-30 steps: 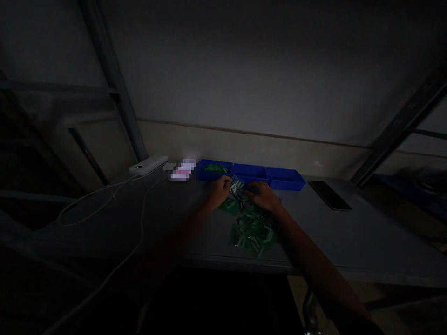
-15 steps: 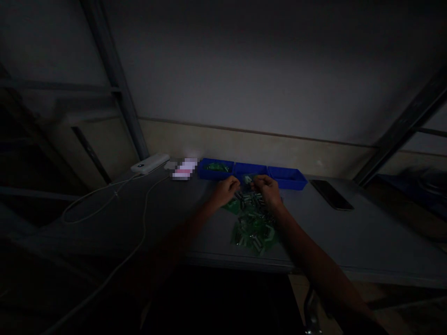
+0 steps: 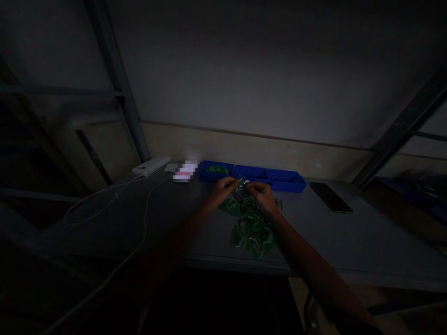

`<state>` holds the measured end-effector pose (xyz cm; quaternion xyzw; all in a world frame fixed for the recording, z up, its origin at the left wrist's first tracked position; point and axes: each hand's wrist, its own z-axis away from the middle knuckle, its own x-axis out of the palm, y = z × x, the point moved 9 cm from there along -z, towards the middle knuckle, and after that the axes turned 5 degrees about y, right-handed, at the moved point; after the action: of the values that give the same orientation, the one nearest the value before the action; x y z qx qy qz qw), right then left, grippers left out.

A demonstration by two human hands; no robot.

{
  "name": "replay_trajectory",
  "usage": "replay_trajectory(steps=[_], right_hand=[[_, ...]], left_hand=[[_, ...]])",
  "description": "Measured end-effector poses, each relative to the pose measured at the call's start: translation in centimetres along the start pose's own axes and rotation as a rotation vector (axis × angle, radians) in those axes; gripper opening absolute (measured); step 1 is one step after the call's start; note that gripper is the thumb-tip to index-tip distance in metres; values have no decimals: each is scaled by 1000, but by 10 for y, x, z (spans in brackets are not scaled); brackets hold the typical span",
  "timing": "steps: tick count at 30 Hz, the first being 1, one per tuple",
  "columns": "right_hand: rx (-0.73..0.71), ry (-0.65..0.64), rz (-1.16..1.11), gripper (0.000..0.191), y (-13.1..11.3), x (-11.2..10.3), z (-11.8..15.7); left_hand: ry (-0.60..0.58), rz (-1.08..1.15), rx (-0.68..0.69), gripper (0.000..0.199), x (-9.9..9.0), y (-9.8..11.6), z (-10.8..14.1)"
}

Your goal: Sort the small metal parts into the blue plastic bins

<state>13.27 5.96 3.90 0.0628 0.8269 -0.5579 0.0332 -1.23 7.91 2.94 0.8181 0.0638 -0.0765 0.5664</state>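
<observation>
In the head view, a small clear plastic bag (image 3: pixel 241 183) is held up between my two hands, just in front of the blue bins. My left hand (image 3: pixel 222 190) pinches its left side, with fingers closed. Closed too, my right hand (image 3: pixel 261 193) grips the bag from the right. Below them lie loose shiny metal pieces (image 3: pixel 247 203), too dark to name exactly. Nearer the table edge is a heap of green-tinted plastic bags (image 3: pixel 254 235) with metal pieces in them. A flat green bag (image 3: pixel 230 206) rests under my left hand.
Three joined blue bins stand along the wall: a left bin (image 3: pixel 206 177) with green bags, a middle bin (image 3: pixel 251 168) and a right bin (image 3: pixel 288 186). A dark phone (image 3: pixel 331 197) lies to the right. Leftward are a lit phone (image 3: pixel 186 171), a white power bank (image 3: pixel 152 165) and cables (image 3: pixel 145 218).
My right hand has come down and left with the bag. My left hand, which was apart from the bag, is now at its left side.
</observation>
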Motion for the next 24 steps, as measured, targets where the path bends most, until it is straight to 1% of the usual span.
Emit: replay_trajectory(steps=[3,5,7,9,11,12,14,16,18,21,24], right_hand=[[35,-32,41,24,5,4,0],[98,-41,93,35,12,3,-1],[189,-50,107,50,20,2,-1],[277,-79,22,62,25,5,-1],[345,-127,-110,67,26,11,1],[368,-148,-165,67,25,14,2],[389,-163,-221,57,23,18,4],[367,-135,-232,44,20,17,5],[329,-80,-225,37,18,13,5],[286,53,-190,35,19,1,2],[240,164,-136,34,18,-11,-1]], left_hand=[[41,61,-44,15,-4,-3,1],[72,93,-53,14,-8,-2,2],[86,110,-31,14,-10,1,2],[94,112,9,14,-10,7,3],[75,104,64,13,-9,14,4],[58,95,92,11,-7,18,4],[22,60,138,7,-4,24,5],[21,7,166,5,-5,27,5],[47,-59,172,10,-8,27,4],[53,-171,122,22,-11,20,2],[-41,-200,13,27,-3,8,2]])
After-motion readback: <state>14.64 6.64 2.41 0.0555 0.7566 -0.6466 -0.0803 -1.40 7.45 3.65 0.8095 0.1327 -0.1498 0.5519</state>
